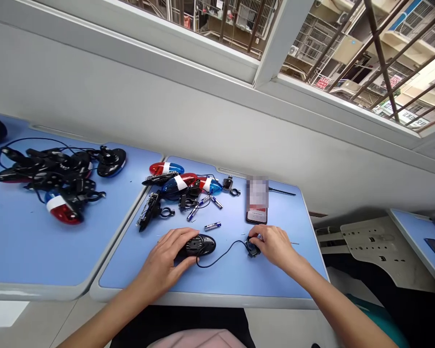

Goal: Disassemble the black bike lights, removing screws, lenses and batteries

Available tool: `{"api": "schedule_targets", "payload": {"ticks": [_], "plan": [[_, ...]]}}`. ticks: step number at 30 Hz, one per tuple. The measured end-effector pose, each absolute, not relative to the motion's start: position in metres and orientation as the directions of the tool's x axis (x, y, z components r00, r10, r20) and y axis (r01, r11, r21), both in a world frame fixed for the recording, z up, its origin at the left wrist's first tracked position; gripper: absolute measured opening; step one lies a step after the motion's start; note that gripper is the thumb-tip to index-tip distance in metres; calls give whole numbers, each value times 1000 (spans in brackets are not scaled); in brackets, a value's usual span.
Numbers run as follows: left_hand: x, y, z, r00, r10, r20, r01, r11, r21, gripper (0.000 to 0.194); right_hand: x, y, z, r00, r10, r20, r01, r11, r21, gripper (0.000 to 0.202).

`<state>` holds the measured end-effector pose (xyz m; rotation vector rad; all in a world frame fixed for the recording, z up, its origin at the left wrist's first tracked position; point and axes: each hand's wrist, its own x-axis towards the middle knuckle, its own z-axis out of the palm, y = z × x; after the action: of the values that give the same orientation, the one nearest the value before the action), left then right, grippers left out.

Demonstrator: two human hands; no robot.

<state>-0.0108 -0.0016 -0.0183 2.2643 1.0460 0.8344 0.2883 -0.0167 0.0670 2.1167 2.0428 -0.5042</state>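
My left hand (172,249) is closed around a black oval bicycle light housing (205,245), its slotted mounting side facing up on the blue desk. A thin black cable (221,258) loops from the housing to a small black clamp-like part (253,250). That part is pinched between the thumb and fingers of my right hand (270,241), which hide some of it. Just beyond the housing lies a blue-and-silver battery (212,226). Farther back, a red, white and blue lens cover (179,183) rests among black housings and more batteries.
A phone (257,216) lies behind my right hand, with a thin black rod (282,191) beside it. On the left desk (25,251) is a pile of assembled lights (67,208). Folded chair parts (373,246) stand at the right. A wall and barred window run behind.
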Motion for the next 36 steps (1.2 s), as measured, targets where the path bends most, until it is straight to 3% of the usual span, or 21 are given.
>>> {"api": "schedule_targets", "payload": {"ticks": [18, 20, 24, 26, 36], "plan": [[-2, -3, -12, 454, 851, 265, 490, -487, 723, 43, 261, -6, 58, -64, 971, -231, 998, 64, -7, 25], [-2, -3, -11, 460, 851, 255, 487, -481, 729, 44, 254, -14, 64, -109, 973, -204, 993, 100, -54, 24], [-3, -3, -13, 464, 844, 269, 461, -489, 740, 46, 236, -26, 64, -300, 953, -44, 898, 267, -349, 20], [-4, -3, -15, 461, 841, 283, 443, -495, 748, 46, 228, -27, 57, -318, 947, 44, 854, 306, -420, 17], [-12, -2, -17, 484, 815, 317, 387, -525, 758, 48, 218, -27, 49, -361, 924, 128, 865, 383, -325, 15]]}}
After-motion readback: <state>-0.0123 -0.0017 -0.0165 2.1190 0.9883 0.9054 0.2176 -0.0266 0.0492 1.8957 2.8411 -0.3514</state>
